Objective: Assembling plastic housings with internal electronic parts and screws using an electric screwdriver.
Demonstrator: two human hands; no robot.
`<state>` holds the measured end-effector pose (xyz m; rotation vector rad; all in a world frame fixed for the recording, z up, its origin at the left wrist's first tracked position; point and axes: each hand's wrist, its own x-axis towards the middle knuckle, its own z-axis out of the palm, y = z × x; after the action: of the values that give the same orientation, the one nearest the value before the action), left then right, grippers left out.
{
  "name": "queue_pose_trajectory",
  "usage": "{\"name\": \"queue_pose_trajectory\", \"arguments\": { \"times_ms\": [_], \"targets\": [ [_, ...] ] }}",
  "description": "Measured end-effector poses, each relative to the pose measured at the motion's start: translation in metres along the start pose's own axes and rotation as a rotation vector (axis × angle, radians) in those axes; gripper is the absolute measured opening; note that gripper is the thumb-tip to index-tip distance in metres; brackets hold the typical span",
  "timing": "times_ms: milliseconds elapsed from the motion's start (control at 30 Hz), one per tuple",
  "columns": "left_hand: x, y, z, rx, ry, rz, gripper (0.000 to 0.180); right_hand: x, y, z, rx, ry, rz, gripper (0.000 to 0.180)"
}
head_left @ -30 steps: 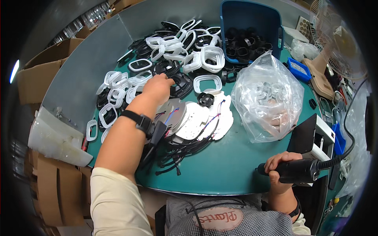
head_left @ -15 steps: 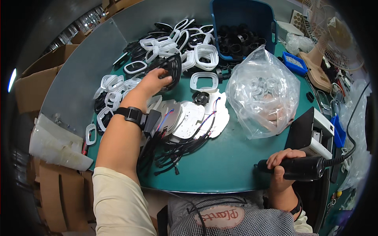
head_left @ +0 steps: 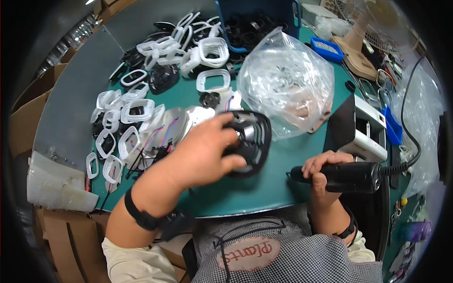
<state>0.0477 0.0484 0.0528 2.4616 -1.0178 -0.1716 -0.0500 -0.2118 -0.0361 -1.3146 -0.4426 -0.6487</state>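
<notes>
Black frame (head_left: 247, 141) pinched in left hand (head_left: 203, 153); right hand (head_left: 321, 170) wrapped round driver (head_left: 347, 177). Seat frame flat on surface (head_left: 264, 188) before driving.

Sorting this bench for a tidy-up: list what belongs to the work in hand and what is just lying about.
In hand:
- left hand gripping a black frame part
- right hand gripping a black corded power screwdriver

Lying about:
- white frame rings
- clear plastic bag
- blue bin of black parts
- small blue tray
- cardboard boxes
</notes>
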Motion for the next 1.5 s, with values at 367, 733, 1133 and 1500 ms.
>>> {"name": "queue_pose_trajectory", "arguments": {
  "times_ms": [367,733,1133,1500],
  "targets": [
    [-0.041,0.025,0.086,0.165,0.133,-0.006,0.055,0.000,0.000,-0.002,-0.017,-0.004,-0.046,0.046],
    [-0.055,0.015,0.098,-0.024,0.235,-0.080,0.048,0.004,0.000,0.003,0.002,0.052,0.011,0.046],
    [-0.037,0.032,0.077,0.059,0.289,-0.094,0.058,0.015,-0.015,-0.009,-0.011,0.050,0.044,0.047],
    [0.099,0.018,0.028,0.120,0.596,0.216,0.017,0.013,-0.011,-0.012,-0.105,-0.013,0.097,0.047]
  ]
}}
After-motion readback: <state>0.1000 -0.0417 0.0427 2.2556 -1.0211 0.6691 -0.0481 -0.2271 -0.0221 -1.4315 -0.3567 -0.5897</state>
